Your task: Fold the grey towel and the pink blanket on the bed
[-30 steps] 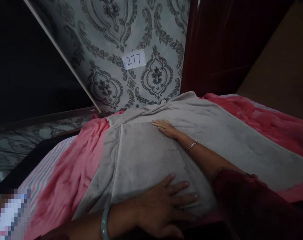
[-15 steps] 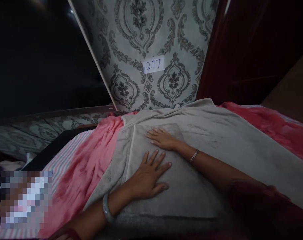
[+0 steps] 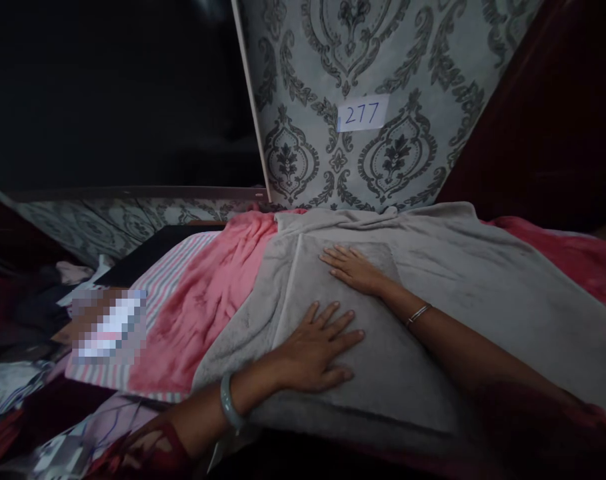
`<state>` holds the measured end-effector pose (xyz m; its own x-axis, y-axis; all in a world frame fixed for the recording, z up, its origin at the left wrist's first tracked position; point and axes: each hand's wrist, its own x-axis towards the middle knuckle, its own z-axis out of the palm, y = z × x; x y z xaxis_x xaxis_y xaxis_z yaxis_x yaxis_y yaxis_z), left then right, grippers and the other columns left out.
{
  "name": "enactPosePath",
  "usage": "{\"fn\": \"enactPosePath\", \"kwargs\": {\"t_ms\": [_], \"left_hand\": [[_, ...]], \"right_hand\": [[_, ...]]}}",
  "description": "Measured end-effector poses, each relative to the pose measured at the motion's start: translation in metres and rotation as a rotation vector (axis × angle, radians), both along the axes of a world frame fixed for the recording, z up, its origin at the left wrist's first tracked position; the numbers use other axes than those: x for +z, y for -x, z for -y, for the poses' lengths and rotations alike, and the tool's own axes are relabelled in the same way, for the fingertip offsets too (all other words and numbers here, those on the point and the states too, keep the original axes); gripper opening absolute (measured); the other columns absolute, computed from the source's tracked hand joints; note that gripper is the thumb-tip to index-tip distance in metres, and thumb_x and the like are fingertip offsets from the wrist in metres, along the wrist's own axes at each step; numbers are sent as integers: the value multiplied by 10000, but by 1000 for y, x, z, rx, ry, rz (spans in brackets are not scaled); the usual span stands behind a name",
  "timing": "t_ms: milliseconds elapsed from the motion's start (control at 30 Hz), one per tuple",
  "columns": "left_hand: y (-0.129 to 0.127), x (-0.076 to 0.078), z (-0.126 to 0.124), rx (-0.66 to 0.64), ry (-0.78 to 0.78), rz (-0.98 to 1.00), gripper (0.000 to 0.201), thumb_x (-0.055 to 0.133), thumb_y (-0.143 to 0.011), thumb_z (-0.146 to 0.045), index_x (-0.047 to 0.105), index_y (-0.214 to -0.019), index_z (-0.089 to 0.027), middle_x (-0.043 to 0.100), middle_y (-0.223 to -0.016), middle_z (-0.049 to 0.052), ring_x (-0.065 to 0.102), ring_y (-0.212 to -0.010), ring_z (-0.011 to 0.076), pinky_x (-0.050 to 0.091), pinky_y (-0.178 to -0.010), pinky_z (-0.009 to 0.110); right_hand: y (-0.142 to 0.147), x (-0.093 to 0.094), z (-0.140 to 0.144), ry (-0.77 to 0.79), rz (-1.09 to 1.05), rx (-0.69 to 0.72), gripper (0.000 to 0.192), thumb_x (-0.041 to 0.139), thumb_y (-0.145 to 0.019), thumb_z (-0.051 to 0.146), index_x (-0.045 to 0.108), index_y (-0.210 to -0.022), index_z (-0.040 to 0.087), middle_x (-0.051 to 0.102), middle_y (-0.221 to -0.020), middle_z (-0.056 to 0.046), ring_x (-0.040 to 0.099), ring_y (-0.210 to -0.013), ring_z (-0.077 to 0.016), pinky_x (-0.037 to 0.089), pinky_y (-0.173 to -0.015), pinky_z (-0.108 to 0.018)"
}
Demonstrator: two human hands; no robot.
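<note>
A grey plush blanket is spread over the bed, and one part of it lies as a flat folded section in front of me. On that section my left hand rests palm down with its fingers spread, near the left fold edge. Farther back, my right hand also lies flat on the grey fabric, its fingers stretched toward the left. Neither hand grips anything. Whether the folded section is part of the same blanket or a separate piece, I cannot tell.
A pink blanket and a striped sheet lie to the left, with piled clothes beyond. Behind stand a large black screen and a patterned wall bearing a paper marked 277. Dark red furniture rises at right.
The view has turned left, so the bed and wall appear farther right and more clothes show at left. Both hands stay flat on the grey fabric, with little visible shift against it.
</note>
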<state>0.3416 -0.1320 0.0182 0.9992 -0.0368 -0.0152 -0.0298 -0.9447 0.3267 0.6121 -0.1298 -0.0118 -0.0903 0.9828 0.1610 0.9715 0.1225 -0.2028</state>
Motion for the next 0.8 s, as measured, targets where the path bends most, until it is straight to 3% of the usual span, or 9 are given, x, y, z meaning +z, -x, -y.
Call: {"fn": "enactPosePath", "kwargs": {"t_ms": [167,267,367,433,500,633,800], "left_hand": [[46,3,24,32,111,-6,797,682,-866,-487,359,-1570,-298,183,-1685,100,86,-1563,360,84,-1223,677],[74,5,30,94,317,72,592,674,-886,-435,551,-1447,-291,403,-1610,87,293,-1522,320,175,-1246,594],[94,2,25,402,507,359,337,574,-953,-412,720,-1215,-259,608,-1442,91,506,-1391,267,351,-1194,490],[101,-3,15,670,560,534,371,606,-920,-424,712,-1220,-234,639,-1394,109,559,-1329,275,421,-1141,482],[103,-11,2,832,647,552,523,674,-845,-455,658,-1303,-201,658,-1357,136,616,-1246,290,478,-1079,484],[101,-21,-16,881,779,436,779,725,-762,-492,538,-1430,-139,688,-1283,179,683,-1089,288,538,-970,461],[89,-18,-22,874,582,378,807,704,-784,-437,474,-1485,-110,704,-1185,164,688,-989,269,542,-891,407]], "right_hand": [[-1,-1,-1,3,41,-8,563,273,-1055,463,351,-1587,295,273,-1660,-52,204,-1535,-316,199,-1207,-599],[-3,-2,-1,-2,48,-4,558,280,-1054,457,359,-1583,300,282,-1655,-57,225,-1527,-327,245,-1188,-609],[-4,-2,-3,-24,30,-10,544,315,-1048,460,391,-1567,315,309,-1643,-50,267,-1512,-337,286,-1172,-614],[-2,-2,-3,-47,8,-49,519,376,-1034,435,457,-1532,312,360,-1620,-51,319,-1490,-342,312,-1165,-608],[5,-2,0,-91,-23,-101,480,441,-1006,354,551,-1465,269,446,-1568,-83,398,-1448,-338,340,-1164,-587],[46,1,24,-225,-106,-53,436,516,-924,206,658,-1333,161,575,-1444,-159,520,-1357,-305,389,-1162,-518],[124,3,76,-296,-204,167,433,536,-922,189,651,-1336,244,592,-1434,-109,547,-1329,-272,434,-1124,-530]]}}
